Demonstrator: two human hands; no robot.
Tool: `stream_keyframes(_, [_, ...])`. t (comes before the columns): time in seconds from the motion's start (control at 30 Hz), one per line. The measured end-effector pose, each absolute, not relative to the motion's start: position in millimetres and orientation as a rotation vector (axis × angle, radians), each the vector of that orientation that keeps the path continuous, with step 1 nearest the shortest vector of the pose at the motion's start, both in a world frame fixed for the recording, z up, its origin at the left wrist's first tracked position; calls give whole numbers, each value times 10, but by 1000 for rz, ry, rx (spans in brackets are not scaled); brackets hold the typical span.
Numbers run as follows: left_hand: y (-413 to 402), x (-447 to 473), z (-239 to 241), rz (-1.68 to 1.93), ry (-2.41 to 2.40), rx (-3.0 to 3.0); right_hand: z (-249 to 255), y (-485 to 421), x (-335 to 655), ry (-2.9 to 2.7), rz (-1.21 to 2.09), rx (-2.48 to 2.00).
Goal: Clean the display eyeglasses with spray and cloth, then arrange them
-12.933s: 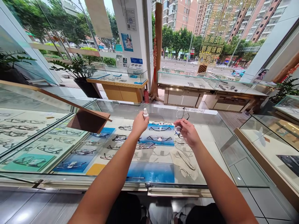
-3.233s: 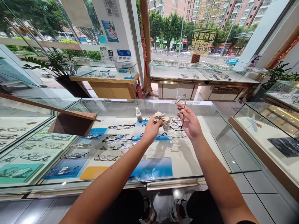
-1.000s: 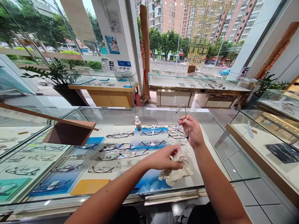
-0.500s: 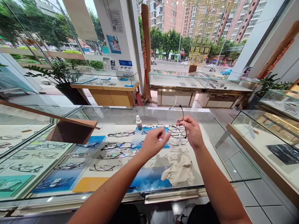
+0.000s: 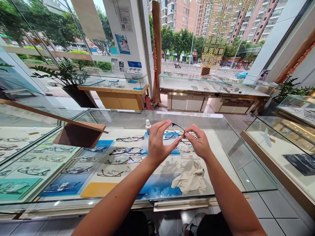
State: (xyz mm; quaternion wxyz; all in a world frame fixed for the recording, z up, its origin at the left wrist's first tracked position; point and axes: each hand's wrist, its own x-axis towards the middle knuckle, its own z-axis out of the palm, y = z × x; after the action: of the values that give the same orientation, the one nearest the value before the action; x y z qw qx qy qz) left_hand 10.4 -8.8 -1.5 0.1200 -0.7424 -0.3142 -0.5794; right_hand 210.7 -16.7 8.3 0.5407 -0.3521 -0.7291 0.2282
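Both my hands hold a thin black-framed pair of glasses (image 5: 177,128) above the glass display counter (image 5: 228,154). My left hand (image 5: 158,144) pinches one side of the frame between thumb and fingers. My right hand (image 5: 199,141) grips the other side. A crumpled beige cleaning cloth (image 5: 190,177) lies on the counter top just below my right wrist. A small white spray bottle (image 5: 148,126) stands on the glass beyond my left hand.
Under the glass lie several rows of glasses on blue and white mats (image 5: 123,154). A wooden mirror stand (image 5: 76,133) sits at the left. More display counters (image 5: 209,88) stand beyond and at the right, with potted plants (image 5: 66,73) by the windows.
My left hand laid the cloth down on the counter, rose, and took hold of the glasses. The frame has tipped from upright to level between both hands.
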Motion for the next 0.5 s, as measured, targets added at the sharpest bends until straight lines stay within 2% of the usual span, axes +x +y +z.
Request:
stream_keyframes(0.27, [-76, 87, -3, -1755, -918, -2155, 91, -177, 2127, -1758, 453, -861])
stream_keyframes(0.5, [-43, 38, 34, -1996, -1197, -1946, 25, -167, 2076, -1457, 74, -920])
